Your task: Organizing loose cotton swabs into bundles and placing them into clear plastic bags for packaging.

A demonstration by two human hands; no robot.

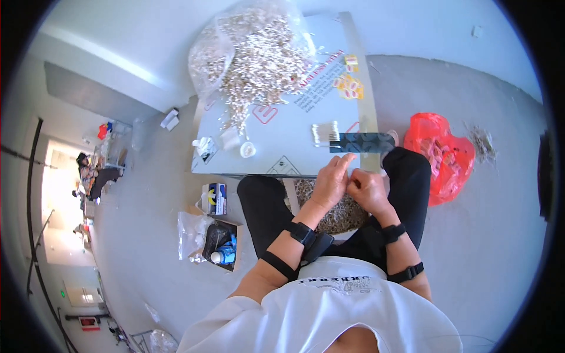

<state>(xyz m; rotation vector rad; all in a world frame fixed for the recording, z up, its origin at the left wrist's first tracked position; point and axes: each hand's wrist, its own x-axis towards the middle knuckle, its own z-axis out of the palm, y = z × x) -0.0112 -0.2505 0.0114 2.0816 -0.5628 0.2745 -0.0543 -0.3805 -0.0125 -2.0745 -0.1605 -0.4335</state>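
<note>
My left hand (332,183) and my right hand (368,192) are close together in front of the table's near edge, above my lap. The fingers of both are bent in a pinch, and whatever they hold is too small or hidden to name. Below them, between my legs, a box holds a mass of small brownish bits (344,216). Just beyond the hands, a row of thin white-tipped sticks (325,132) lies on the table beside a dark patterned strip (362,142).
A clear bag (203,65) spills a heap of small white-and-brown pieces (265,62) across the white tabletop (282,132). Yellow packets (349,86) and a small round white tub (248,149) lie there too. An open red bag (438,159) and a carton with a blue bottle (223,253) stand on the floor.
</note>
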